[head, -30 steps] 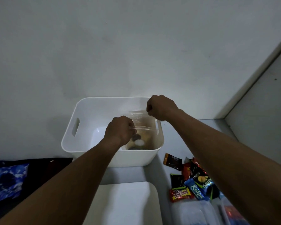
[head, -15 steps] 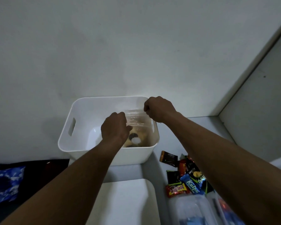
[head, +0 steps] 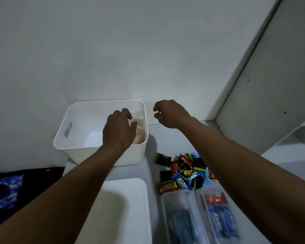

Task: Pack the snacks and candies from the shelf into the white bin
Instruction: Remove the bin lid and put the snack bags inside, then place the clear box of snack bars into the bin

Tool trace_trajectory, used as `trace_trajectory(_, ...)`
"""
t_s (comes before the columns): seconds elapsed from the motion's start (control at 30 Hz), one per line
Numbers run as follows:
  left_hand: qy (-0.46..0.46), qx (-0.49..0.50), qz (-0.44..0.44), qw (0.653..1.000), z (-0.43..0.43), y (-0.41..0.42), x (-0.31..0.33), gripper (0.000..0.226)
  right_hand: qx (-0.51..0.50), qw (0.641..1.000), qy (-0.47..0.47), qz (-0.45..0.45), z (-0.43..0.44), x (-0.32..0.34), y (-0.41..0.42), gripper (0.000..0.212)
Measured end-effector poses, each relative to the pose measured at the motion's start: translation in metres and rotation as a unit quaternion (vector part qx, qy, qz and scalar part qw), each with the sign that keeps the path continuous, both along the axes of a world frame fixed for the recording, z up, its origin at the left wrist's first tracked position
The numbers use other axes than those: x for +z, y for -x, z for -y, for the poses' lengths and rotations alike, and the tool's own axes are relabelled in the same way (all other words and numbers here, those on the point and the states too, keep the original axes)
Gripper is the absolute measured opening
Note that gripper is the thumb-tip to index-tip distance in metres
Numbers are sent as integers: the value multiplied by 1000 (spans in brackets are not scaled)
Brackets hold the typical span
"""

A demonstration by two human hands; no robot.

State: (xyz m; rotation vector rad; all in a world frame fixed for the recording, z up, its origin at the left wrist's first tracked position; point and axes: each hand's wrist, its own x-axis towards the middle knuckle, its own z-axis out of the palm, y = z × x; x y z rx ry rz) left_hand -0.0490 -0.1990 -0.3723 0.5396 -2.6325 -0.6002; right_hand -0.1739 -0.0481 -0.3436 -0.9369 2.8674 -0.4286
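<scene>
Both hands over the far end of the shelf, one in the white bin, one just beside it.

I see the pale, smooth shelf (head: 167, 136) carrying the white bin (head: 77, 118), a rounded matte plastic tub with a slot handle; my left hand (head: 119, 130) reaches inside it, fingers (head: 128, 114) spread fairly wide and resting on a clear, glossy plastic container (head: 139, 120) with yellowish contents that leans at the bin's right wall; whether they grip it I cannot tell; my right hand (head: 167, 114) hangs outside the bin's right rim, fingers loosely curled, narrow, holding nothing; nearer me lie two frosted oblong boxes (head: 181, 219) of blue packets, then a heap of crinkly foil candies (head: 187, 171), black, red, blue and green.
</scene>
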Motion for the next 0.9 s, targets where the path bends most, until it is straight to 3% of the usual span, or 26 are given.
trace_trajectory(0.17, -25, -29, -20, 999, -76, -36, 1, 22, 3, 1000, -6, 21, -64, 0, -32, 45)
trace_trajectory(0.4, -88, -111, 32, 989, -201, -77, -46, 29, -31, 997, -25, 67, -175, -43, -78, 56)
trace_trajectory(0.57, -152, -149, 90, 973, -267, -100, -79, 48, -63, 992, -2, 105, -241, -87, -114, 48)
trace_trajectory(0.73, -138, -137, 160, 968, -297, -107, -106, 61, -103, 984, -5, 144, -283, -130, -138, 59)
trace_trajectory(0.9, -108, -136, 201, 964, -312, -109, -129, 47, -161, 972, -34, 169, -309, -157, -152, 60)
